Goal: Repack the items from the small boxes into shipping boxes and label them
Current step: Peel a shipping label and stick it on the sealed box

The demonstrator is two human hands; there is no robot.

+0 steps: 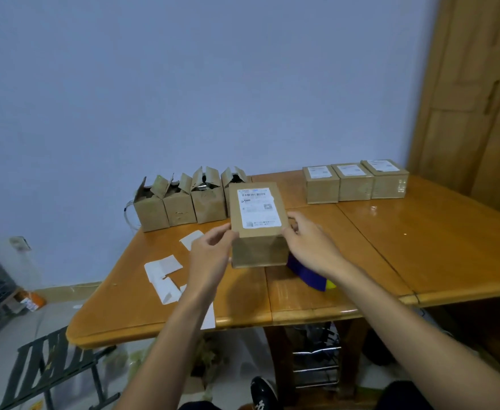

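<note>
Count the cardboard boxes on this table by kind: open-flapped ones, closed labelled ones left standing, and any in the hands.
Open-flapped boxes, far-left row: 4 (the last is partly hidden)
Labelled closed boxes, far-right row: 3
Labelled box held between the left hand and right hand: 1
Total: 8

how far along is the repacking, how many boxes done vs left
Done: three closed labelled boxes stand in a row at the far right of the table. In hand: a fourth labelled box, gripped between the left hand and right hand. Left: four open-flapped boxes with no visible labels at the far left, one partly hidden behind the held box. Roughly halfway, judging by the boxes.
</note>
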